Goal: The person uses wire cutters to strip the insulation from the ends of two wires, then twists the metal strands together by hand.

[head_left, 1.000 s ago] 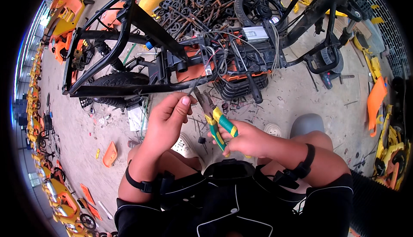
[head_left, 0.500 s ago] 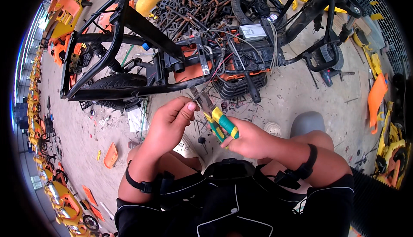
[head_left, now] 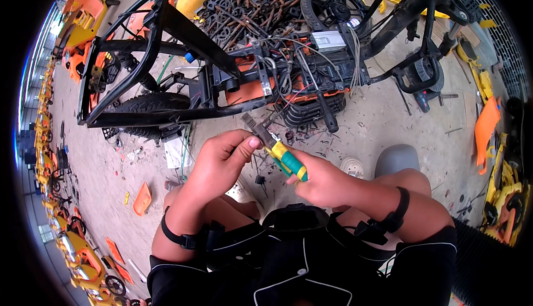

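Observation:
My right hand (head_left: 323,177) is closed round the yellow-and-green handles of a pair of pliers (head_left: 285,158). The dark metal jaws point up and left, just short of the frame's lower tube. Close beside the jaws, my left hand (head_left: 226,159) is closed in a pinch of thumb and forefinger; whatever it holds is too small and hidden to name. Beyond both hands stands a stripped black scooter frame (head_left: 191,118), with loose wires (head_left: 286,76) and a silver box (head_left: 328,41) at its middle. A black-handled screwdriver (head_left: 328,118) rests against it.
A heap of rusty metal parts (head_left: 244,12) lies behind the frame, near a loose wheel (head_left: 333,9). Orange panels (head_left: 142,199) and small scraps litter the concrete floor. Yellow scooters (head_left: 78,245) line the left; a grey rounded object (head_left: 397,160) is by my right knee.
The pliers have turned slightly, their jaws now a little further left, and their handles look closer together. My left hand stays pinched beside the jaws, shifted slightly to the right.

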### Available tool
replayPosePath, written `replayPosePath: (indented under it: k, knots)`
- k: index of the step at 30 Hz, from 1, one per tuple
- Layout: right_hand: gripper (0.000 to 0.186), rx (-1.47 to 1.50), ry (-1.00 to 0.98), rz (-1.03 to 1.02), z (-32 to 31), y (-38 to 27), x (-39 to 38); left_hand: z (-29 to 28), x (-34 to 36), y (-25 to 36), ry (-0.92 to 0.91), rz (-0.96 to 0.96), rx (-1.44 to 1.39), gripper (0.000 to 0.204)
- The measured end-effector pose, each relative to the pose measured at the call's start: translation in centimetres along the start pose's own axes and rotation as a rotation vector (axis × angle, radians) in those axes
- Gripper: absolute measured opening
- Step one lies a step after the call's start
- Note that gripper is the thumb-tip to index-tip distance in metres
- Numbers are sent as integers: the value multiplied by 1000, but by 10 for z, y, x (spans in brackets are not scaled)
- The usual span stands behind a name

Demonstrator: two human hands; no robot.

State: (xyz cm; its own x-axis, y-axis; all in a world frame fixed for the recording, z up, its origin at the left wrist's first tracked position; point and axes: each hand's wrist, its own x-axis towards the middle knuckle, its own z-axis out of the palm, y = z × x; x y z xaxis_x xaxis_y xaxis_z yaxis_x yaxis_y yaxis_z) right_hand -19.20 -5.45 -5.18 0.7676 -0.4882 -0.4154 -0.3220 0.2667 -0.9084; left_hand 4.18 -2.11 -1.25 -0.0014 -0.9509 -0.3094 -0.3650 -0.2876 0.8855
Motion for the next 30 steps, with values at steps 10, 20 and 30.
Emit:
replayPosePath:
  k: [10,20,30]
  knots:
    - [76,-164,83,-110,4,-1,1,-1,-2,1,9,9,9,28]
    - [66,-249,161,-219,6,2,-1,1,-3,0,11,59,-1,25]
    - [64,-260,201,-252,7,-4,-2,5,-6,-7,-59,95,-145,35]
